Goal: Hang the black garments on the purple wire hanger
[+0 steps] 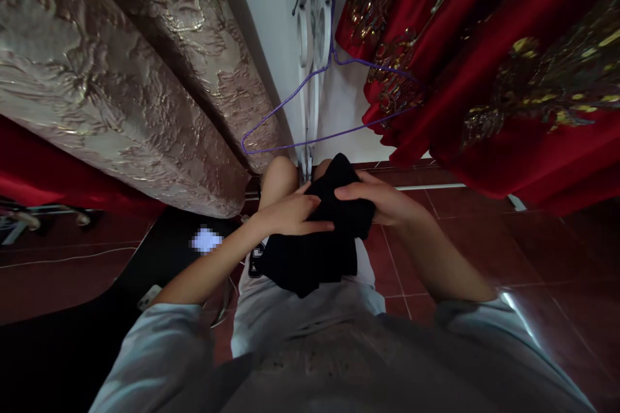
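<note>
Dim light leaves the floor tiles (465, 239) (one pale glare aside) shadowy.

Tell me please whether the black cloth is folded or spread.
The black cloth looks partly folded, not spread flat: it bunches between the left hand and right hand, its lower part on the lap.

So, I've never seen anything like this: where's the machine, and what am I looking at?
There's no machine here, just a person's two bare hands. The single picture comes from a camera worn on the head, looking forward and down. The right hand grips a black cloth over the person's lap; the left hand rests on it. Beyond are a purple hanger, white metalwork, patterned fabric on the left and red fabric on the right.
</note>
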The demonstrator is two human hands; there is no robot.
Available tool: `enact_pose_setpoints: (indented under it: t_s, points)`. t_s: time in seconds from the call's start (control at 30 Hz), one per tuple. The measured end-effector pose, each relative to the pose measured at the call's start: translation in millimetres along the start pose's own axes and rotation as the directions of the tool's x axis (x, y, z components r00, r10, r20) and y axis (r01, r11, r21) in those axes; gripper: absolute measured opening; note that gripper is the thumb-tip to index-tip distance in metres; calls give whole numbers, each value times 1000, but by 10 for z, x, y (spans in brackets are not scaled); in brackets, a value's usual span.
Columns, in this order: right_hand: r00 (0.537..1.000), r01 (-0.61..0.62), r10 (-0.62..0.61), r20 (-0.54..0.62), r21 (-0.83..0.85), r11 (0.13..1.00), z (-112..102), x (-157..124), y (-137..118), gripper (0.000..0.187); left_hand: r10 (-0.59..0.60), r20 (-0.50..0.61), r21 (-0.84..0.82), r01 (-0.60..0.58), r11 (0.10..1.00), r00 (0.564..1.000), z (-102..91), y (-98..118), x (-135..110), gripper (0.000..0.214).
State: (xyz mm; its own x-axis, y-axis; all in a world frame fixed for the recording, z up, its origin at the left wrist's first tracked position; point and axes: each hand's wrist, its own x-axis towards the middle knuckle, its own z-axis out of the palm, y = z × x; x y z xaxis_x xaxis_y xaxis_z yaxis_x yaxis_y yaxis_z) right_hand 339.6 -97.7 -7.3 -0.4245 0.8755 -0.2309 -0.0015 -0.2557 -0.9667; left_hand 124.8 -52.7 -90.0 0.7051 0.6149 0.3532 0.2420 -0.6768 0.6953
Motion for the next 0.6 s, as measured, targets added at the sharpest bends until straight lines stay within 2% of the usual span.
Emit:
enact_pose_setpoints:
  t_s: [0.07, 0.1, 0.17, 0.2, 0.3, 0.33, 0.37, 0.4, 0.5, 0.53, 0.6]
  points:
    - [994, 107, -100, 47, -171, 980, -74, -97, -150, 29, -33, 214, 138, 3, 990, 976, -109, -113, -43, 37]
    - [984, 179, -174, 43, -268, 947, -120, -129, -212, 25, -86, 246, 223, 30, 974, 966, -202, -172, -70, 32]
    - [932, 306, -359, -41, -439, 845, -245, -129, -300, 19, -214, 171, 406, 129, 905, 962, -427, -285, -140, 28]
    - [878, 354, -468, -103, -519, 778, -324, -84, -322, 20, -269, 126, 493, 175, 852, 955, -542, -331, -184, 27]
    - [650, 400, -728, -219, -715, 573, -602, 243, -265, 18, -367, 29, 688, 248, 682, 930, -832, -377, -322, 13]
    - [596, 405, -769, -233, -739, 538, -695, 399, -201, 11, -371, -2, 724, 257, 640, 929, -905, -357, -365, 12]
    - [577, 413, -782, -237, -741, 529, -778, 561, -117, 2, -363, -33, 746, 264, 611, 931, -967, -322, -405, 15]
    - [596, 418, -772, -221, -735, 534, -849, 718, -16, 12, -352, -61, 756, 273, 595, 934, -1022, -278, -443, 19]
    - [718, 394, -659, -223, -651, 649, -965, 1064, 301, 14, -321, -119, 737, 300, 606, 940, -1162, -130, -548, 27]
    - [742, 372, -624, -244, -625, 686, -971, 1122, 386, 16, -306, -141, 714, 310, 627, 942, -1207, -83, -580, 26]
    - [749, 336, -586, -310, -584, 739, -947, 1166, 488, 18, -253, -197, 651, 319, 689, 947, -1305, 8, -624, 25]
